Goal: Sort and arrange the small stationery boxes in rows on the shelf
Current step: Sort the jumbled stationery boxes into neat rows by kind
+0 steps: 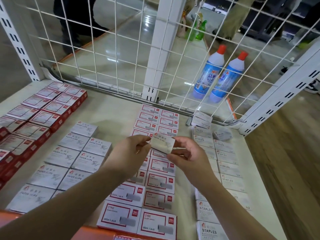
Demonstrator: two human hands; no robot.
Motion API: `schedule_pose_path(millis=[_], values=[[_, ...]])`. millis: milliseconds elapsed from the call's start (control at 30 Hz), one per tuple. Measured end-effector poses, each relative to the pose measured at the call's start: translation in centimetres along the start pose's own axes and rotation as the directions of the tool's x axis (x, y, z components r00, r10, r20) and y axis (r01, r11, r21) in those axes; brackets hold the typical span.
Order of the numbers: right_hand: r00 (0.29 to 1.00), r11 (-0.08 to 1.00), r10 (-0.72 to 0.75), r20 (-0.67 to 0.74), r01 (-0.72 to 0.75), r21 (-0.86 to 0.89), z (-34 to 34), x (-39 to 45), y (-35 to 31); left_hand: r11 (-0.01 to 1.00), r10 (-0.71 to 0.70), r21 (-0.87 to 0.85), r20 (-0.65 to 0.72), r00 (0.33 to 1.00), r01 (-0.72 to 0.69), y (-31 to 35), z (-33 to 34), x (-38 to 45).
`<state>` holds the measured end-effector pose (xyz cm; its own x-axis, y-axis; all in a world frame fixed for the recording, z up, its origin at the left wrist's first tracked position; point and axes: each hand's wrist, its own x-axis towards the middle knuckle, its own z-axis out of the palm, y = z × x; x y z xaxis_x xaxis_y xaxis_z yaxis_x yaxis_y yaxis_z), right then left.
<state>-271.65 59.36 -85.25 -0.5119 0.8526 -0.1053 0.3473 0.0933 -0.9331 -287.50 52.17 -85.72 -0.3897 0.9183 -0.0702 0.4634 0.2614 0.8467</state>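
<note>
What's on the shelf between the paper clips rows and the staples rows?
Head view: two columns of red-bordered boxes, partly under both hands holding a paper clips box.

i read this as a shop floor: white retail shelf (110, 108) with slotted uprights (16, 38) and wire mesh back (107, 49), stocked rows of identical stationery boxes (155, 181), cleaner bottles (210, 73) on the tiled floor (121, 32) of the aisle behind.

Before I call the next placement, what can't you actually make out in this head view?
- Held paper clips box: its edges sit under the fingertips of the left hand and right hand.
- Red-bordered boxes in the centre rows: several hidden by both forearms; grey patches blur part of the labels.
- Staples boxes: nearest ones cut off by the bottom edge.
- Fine print: too small.
</note>
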Motion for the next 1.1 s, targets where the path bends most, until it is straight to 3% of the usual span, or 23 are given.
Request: schedule_pose_path(millis=[200,433,600,967,1100], values=[[0.997,0.988,-0.071,0.03,0.074,-0.138,1.8,1.6,-1.4,0.993,0.023,0.118,-0.104,0.994,-0.011,-1.4,-2.8,-0.2],[0.986,0.935,-0.102,0.13,0.14,-0.325,6.2,5.3,-3.3,0.949,-0.012,0.303,-0.252,0.968,0.091,-4.7,-7.1,-0.5],[0.984,0.922,-0.057,0.171,0.117,-0.37,9.2,7.6,-4.0,0.886,-0.033,0.445,-0.215,0.976,0.128,-6.1,-9.0,-0.9],[0.98,0.925,0.047,0.195,0.031,-0.378,10.9,9.7,-3.6,0.863,-0.077,0.478,-0.193,0.978,0.162,-7.0,-9.1,-0.5],[0.976,0.907,0.008,0.215,0.083,-0.414,10.9,9.8,-3.7,0.858,-0.076,0.485,-0.199,0.977,0.166,-7.0,-9.1,-0.4]])
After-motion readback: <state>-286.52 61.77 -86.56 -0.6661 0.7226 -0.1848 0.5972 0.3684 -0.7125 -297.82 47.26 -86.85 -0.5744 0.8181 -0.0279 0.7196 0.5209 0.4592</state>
